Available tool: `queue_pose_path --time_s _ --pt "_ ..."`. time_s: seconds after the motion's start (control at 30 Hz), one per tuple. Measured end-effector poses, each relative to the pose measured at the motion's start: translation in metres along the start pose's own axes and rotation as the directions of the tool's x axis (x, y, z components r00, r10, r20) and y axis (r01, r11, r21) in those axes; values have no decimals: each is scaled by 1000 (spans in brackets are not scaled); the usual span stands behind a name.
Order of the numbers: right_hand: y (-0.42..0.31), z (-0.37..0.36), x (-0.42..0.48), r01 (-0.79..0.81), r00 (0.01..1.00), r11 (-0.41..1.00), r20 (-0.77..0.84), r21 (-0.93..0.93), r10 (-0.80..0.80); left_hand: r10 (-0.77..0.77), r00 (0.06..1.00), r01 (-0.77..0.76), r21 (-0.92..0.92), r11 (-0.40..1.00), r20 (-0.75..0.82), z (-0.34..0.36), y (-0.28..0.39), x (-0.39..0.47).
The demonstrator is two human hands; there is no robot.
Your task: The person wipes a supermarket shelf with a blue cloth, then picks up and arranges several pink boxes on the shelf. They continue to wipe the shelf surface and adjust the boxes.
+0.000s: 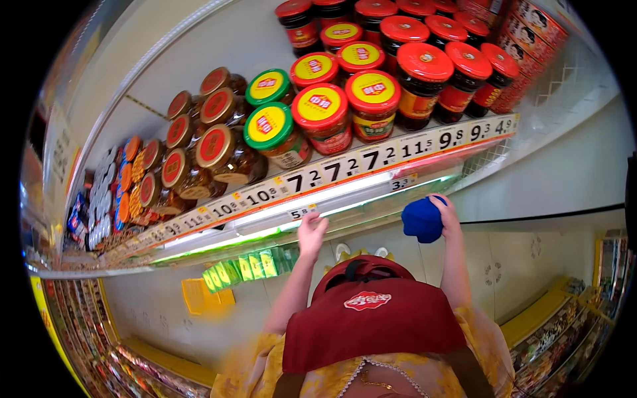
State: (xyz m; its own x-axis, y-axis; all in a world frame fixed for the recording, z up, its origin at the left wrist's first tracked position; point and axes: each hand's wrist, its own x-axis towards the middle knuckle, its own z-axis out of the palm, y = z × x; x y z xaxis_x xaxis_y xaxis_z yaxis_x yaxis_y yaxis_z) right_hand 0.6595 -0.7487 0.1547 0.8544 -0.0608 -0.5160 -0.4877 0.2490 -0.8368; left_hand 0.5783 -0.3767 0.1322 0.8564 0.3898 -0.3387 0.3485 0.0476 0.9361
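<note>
My right hand (450,216) is shut on a bunched blue cloth (423,219), held in front of the shelf at the right. My left hand (312,234) is raised by a small price tag (302,213) on the lower shelf edge; its thumb and forefinger are close together, and whether they touch the tag I cannot tell. Above the hands, a shelf holds a red-lidded jar (320,110) and others like it, a green-lidded jar (268,127), gold-rimmed jars (219,144) and dark sauce jars with red lids (424,64). A price strip (343,171) runs along the shelf front.
Red patterned boxes (532,37) are stacked at the shelf's right end, near a white wire divider (560,82). Below the shelf are green packets (249,267) and a yellow basket (199,297) near the floor. More stocked shelves (562,323) stand behind me on both sides.
</note>
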Motion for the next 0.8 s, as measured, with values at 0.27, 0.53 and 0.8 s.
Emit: queue_pose_path --time_s 0.27,0.53,0.8 --pt "-7 -23 -19 72 986 994 147 82 -83 195 956 -226 126 966 219 54 50 -2" --pt "-31 -14 -25 18 966 991 252 136 -52 365 905 -417 291 861 218 72 89 -32" --pt "-57 1 -20 -7 944 981 326 195 -58 348 878 -478 581 659 328 149 128 1"
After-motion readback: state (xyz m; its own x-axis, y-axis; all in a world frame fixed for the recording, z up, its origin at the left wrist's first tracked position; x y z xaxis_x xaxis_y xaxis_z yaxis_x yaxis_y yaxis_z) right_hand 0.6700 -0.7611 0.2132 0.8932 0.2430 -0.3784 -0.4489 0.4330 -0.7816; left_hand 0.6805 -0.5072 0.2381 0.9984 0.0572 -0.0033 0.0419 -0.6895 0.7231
